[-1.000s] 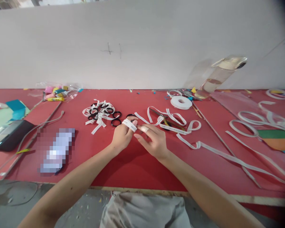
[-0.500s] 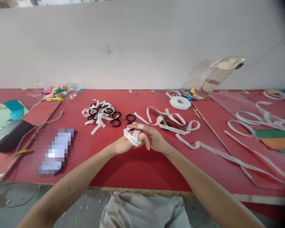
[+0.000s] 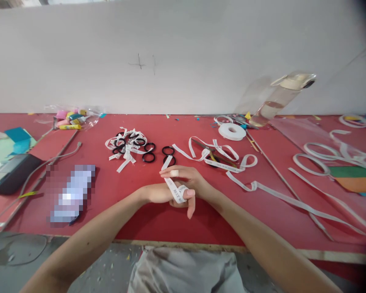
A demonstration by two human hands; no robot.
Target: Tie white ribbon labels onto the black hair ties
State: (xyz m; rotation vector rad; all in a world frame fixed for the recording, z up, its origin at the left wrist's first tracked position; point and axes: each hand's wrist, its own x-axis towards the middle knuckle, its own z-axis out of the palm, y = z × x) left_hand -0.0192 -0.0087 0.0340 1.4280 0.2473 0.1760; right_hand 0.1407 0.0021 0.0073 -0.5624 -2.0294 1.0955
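Note:
A white ribbon [image 3: 174, 189] with dark print crosses between my hands and loops round a fingertip. My left hand [image 3: 158, 193] is closed on it, its fingers partly hidden behind the ribbon and the other hand. Above and to the right, my right hand [image 3: 193, 179] pinches the ribbon near its free end, a pale band round one finger. Just beyond the fingers lie black rings [image 3: 168, 151], two of them close together. A pile of black rings tied with white ribbon [image 3: 129, 144] lies further left.
Scissors [image 3: 215, 154] lie among loose printed ribbon right of my hands. Behind them is a white ribbon roll [image 3: 232, 131], near a tilted bottle [image 3: 276, 101]. On the left are a blurred phone-like object [image 3: 71, 195], a cable [image 3: 57, 156] and a dark case [image 3: 16, 173].
Both hands have come slightly nearer to me. The ribbon's free end now sticks up past the right fingers, and more of the black ring behind them shows.

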